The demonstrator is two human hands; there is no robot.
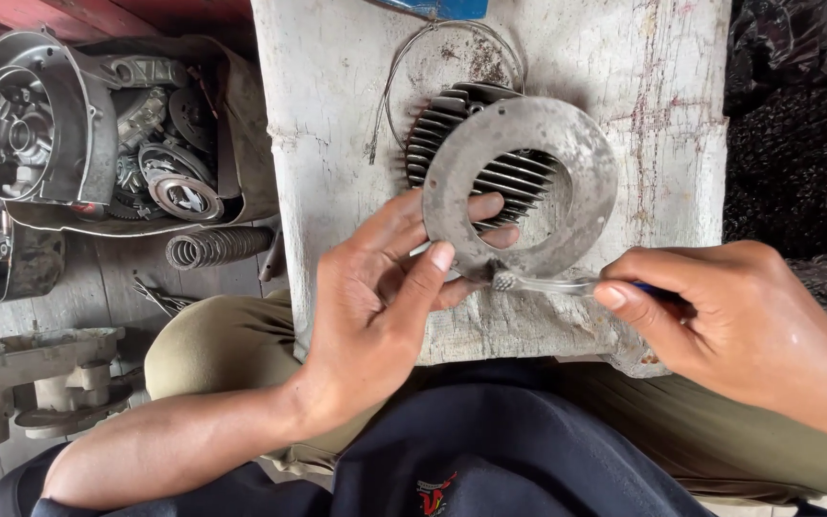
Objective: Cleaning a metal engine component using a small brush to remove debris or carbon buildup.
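- The bench (337,144), a worn whitish block, lay across the person's lap and carried the work.
- A bag (241,144) of engine parts and a grey casing (21,115) sat on the floor to the left, with a coil spring (217,246) nearby.
- A finned cylinder (442,124) rested on the bench beside a loop of wire (404,67).
- The metal ring (519,187) was held tilted above the cylinder.
- The left hand (385,297) pinched the ring's lower edge, thumb in front, fingers behind.
- The right hand (720,306) gripped a toothbrush (552,283), its bristles apparently touching the ring's rim.
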